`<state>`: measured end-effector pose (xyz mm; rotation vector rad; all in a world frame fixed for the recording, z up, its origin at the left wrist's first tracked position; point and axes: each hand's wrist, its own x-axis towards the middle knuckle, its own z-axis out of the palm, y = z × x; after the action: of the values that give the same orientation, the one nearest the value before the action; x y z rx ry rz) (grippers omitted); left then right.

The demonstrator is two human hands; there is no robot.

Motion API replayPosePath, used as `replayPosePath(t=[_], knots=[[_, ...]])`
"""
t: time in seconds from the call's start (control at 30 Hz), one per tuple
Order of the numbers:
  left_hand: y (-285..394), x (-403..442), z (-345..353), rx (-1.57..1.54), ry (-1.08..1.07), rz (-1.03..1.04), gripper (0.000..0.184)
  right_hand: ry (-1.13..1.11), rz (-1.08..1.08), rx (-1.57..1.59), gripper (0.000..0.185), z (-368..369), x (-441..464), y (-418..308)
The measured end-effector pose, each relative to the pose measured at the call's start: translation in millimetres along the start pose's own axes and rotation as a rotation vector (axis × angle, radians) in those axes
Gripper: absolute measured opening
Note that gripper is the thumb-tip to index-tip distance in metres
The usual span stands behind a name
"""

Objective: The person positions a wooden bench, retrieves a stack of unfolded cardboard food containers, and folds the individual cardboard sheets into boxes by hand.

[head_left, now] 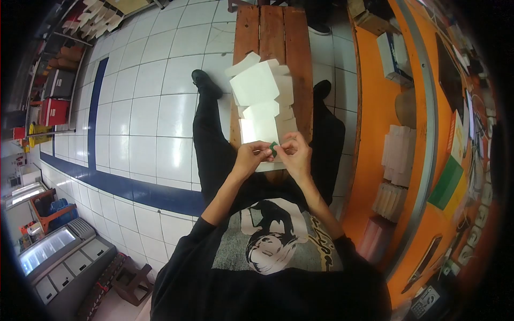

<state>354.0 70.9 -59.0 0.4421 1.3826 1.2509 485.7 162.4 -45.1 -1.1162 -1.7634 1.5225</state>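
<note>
Between the fingertips of both hands is a small dark green piece (274,149), like a sticker or scrap of paper; its exact kind I cannot make out. My left hand (255,155) pinches it from the left, my right hand (295,154) from the right. Just beyond them lie flat, unfolded white cardboard box blanks (257,85), overlapping on the wooden bench (247,32). The blanks' near edge runs beneath my hands, partly hidden by them.
Orange shelving (369,107) on the right holds stacked folded cardboard (399,155) and a white-blue box (395,59). At the left stand a rack with a red box (55,111) and, lower down, a display freezer (67,262) beside a brown stool (131,281).
</note>
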Motion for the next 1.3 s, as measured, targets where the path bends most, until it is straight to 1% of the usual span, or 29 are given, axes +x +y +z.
replayPosePath(t=[0.1,0.17,0.3,0.4,0.47,0.5,0.57,0.6,0.67,0.8,0.87,0.9,0.97,1.0,1.07,1.1,1.17,1.2,1.27,1.3], knots=[[0,1,-1,-0.007,-0.002,0.019,0.02,-0.031,-0.024,0.024,0.031,-3,1,1],[2,1,-2,-0.023,-0.013,0.013,0.02,-0.079,0.045,0.136,0.029,-4,3,4],[4,1,-3,-0.013,-0.03,0.029,0.019,-0.074,0.039,0.097,0.029,-3,2,0],[4,2,-4,-0.011,-0.036,0.044,0.019,-0.068,0.024,0.064,0.025,-1,1,-1],[6,5,-4,-0.01,-0.065,0.083,0.018,-0.13,0.01,0.056,0.018,-3,2,-1],[9,5,-4,-0.009,-0.064,0.082,0.018,-0.13,0.01,0.058,0.018,-6,4,-2],[15,5,-5,0.022,-0.003,0.044,0.015,-0.219,0.057,0.09,0.011,-12,8,-5],[14,5,-6,0.021,-0.003,0.043,0.015,-0.219,0.058,0.09,0.011,-11,7,-3],[13,7,-5,0.024,-0.027,0.087,0.016,-0.196,-0.086,0.004,0.01,-9,7,0],[16,6,-2,-0.014,0.015,0.018,0.018,-0.159,-0.095,-0.036,0.007,-5,6,2],[18,8,-4,0.114,0.01,0.057,0.025,-0.235,-0.024,-0.066,0.018,-9,8,4],[20,8,-4,0.115,0.01,0.055,0.025,-0.235,-0.023,-0.065,0.018,-12,9,4],[28,7,-6,0.12,0.019,0.02,0.031,-0.254,0.044,0.065,0.032,-16,13,-2],[33,6,-8,0.12,0.019,0.019,0.031,-0.254,0.045,0.066,0.032,-17,13,-8],[45,4,-10,0.191,0.03,0.002,0.032,-0.264,-0.12,0.054,0.041,-15,12,-20],[51,0,-10,0.191,0.028,0.0,0.032,-0.262,-0.119,0.055,0.041,-13,11,-20],[67,-11,-6,0.103,-0.082,0.168,0.037,-0.283,-0.072,0.227,0.042,-9,10,-21],[75,-17,-2,0.104,-0.084,0.167,0.037,-0.281,-0.071,0.228,0.042,-8,11,-22],[89,-29,5,-0.013,-0.032,0.232,0.031,-0.199,-0.21,0.198,0.042,-5,14,-29],[91,-33,6,-0.013,-0.028,0.23,0.031,-0.202,-0.208,0.2,0.042,-3,14,-35]])
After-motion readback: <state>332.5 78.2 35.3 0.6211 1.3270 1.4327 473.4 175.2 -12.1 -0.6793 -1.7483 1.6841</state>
